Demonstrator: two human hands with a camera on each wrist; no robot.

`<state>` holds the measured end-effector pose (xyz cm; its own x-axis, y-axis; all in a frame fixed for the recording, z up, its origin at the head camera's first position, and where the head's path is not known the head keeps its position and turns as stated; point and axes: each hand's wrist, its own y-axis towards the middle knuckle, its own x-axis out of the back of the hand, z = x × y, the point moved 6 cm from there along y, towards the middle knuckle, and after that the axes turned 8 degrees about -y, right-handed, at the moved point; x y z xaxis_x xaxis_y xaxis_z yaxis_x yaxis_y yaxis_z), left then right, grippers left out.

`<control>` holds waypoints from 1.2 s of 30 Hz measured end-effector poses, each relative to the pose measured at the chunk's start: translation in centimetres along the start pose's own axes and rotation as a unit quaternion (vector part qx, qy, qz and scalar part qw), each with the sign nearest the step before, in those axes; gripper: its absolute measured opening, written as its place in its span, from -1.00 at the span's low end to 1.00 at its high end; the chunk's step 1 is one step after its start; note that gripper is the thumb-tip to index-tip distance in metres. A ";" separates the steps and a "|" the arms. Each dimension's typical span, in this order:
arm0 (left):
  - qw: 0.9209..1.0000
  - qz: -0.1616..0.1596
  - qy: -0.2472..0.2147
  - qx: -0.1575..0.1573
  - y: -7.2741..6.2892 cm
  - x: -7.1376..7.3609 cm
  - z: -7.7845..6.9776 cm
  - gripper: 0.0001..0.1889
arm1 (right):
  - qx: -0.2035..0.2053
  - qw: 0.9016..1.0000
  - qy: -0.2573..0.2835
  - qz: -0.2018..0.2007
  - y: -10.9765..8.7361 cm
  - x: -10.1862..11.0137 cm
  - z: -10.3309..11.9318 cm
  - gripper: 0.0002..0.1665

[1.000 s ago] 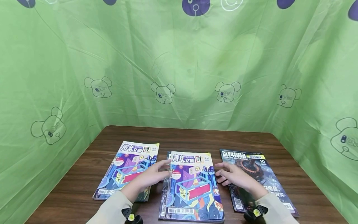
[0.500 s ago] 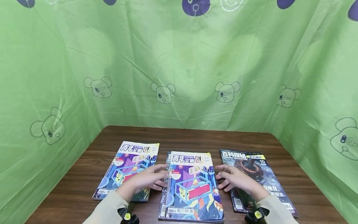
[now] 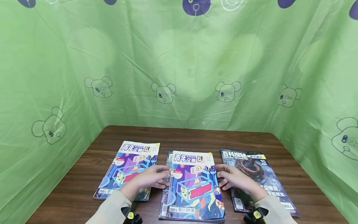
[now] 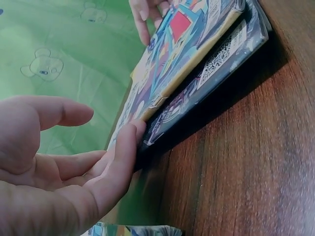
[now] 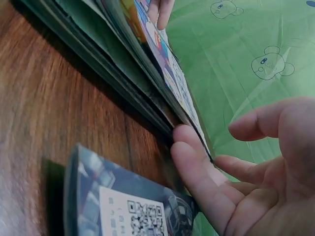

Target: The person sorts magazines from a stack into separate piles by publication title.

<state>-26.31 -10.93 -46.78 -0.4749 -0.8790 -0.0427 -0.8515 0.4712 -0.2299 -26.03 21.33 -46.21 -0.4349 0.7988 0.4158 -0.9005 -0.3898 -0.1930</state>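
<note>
Top magazine [image 3: 195,186] shifts slightly right

Head view: against half a second ago, it bares more of the lower magazine [image 3: 164,199], so the two seem less aligned; it lies mid-table between left hand [image 3: 149,179] and right hand [image 3: 234,176]. Left wrist view: fingers [image 4: 124,147] parted, one tip touching its edge, unclamped. Right wrist view: fingers [image 5: 189,162] likewise parted, foremost tips against the side edges, dark magazine [image 5: 130,194] just beside

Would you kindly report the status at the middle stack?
Left hand, right hand touching opposite sides of middle stack. Top magazine offset. Dark magazine close right, not visibly blocking.
</note>
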 end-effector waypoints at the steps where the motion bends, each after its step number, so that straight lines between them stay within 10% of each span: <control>1: 1.000 0.002 0.001 -0.002 0.1 -0.1 0.0 -0.37 | -0.002 1.000 0.002 -0.005 0.0 0.1 -0.1 -0.32; 36: 0.999 0.023 -0.026 -0.016 1.6 -2.8 0.5 -0.22 | 0.007 0.999 0.047 0.021 -0.4 0.1 -0.4 -0.16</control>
<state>-26.24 -7.80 -47.47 -0.5025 -0.8583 -0.1042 -0.8360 0.5131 -0.1944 -25.68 21.75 -46.43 -0.4712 0.8209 0.3226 -0.8818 -0.4296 -0.1948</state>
